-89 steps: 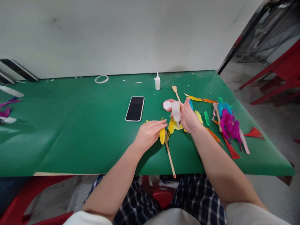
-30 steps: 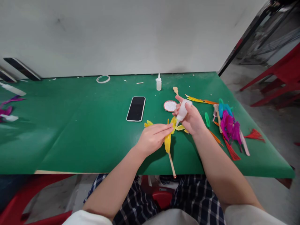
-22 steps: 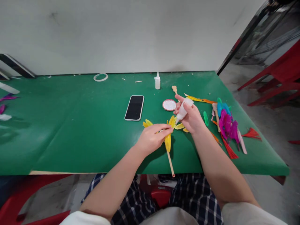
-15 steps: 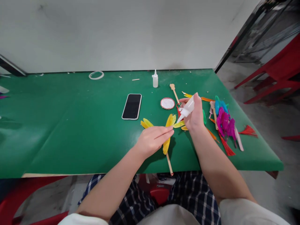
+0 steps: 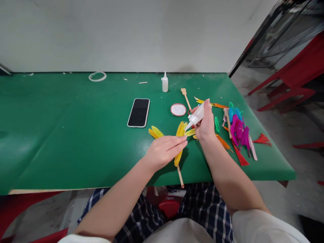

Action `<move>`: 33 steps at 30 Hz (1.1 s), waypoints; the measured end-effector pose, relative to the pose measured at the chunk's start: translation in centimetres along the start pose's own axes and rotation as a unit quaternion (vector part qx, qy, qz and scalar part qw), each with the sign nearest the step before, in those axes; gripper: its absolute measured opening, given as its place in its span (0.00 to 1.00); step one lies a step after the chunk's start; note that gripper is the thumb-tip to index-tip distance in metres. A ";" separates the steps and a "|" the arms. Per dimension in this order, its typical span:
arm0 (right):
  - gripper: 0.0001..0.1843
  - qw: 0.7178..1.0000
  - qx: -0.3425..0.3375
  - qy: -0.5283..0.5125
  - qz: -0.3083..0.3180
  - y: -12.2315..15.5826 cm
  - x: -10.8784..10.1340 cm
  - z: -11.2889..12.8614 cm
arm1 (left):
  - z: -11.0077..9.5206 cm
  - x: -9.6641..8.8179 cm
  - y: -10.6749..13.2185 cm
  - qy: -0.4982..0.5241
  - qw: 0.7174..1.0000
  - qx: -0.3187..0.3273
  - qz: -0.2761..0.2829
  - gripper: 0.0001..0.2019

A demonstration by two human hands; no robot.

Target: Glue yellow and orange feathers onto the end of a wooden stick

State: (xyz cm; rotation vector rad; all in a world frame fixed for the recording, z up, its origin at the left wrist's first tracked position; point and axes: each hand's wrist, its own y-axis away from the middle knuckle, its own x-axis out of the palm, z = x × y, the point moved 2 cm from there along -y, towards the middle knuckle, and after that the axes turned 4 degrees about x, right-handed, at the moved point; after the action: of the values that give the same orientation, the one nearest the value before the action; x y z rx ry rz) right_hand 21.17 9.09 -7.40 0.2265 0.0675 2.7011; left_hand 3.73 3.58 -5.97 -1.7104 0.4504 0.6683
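My right hand point(image 5: 205, 124) is wrapped round a small white glue bottle point(image 5: 196, 116), tilted with its nozzle pointing down-left at the yellow feathers point(image 5: 180, 129). My left hand point(image 5: 164, 151) lies flat, fingers stretched out, pressing on the yellow feathers fixed to a wooden stick point(image 5: 180, 175) that runs toward the table's front edge. More yellow feathers point(image 5: 155, 132) fan out to the left of that hand.
On the green table point(image 5: 76, 135) lie a black phone point(image 5: 138, 112), a round white lid point(image 5: 178, 109), a second glue bottle point(image 5: 164, 82), a wooden stick point(image 5: 186, 98), a white ring point(image 5: 97, 76) and a pile of coloured feathers point(image 5: 236, 126). Red chairs point(image 5: 298, 77) stand to the right.
The glue bottle went from upright to tilted, nozzle now pointing down-left at the feathers. My left hand flattened on the yellow feathers. The view shifted right.
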 end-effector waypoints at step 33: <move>0.32 0.999 -0.041 0.009 -0.024 0.7 0.4 0.6 | 0.2 0.2 0.1 0.008 1.000 -0.009 -0.003 0.11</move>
State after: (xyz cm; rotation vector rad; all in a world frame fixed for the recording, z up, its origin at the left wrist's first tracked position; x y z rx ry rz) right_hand 20.63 8.68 -6.67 0.1734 -0.0315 2.6526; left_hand 3.80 3.75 -6.16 -1.7335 0.4525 0.6570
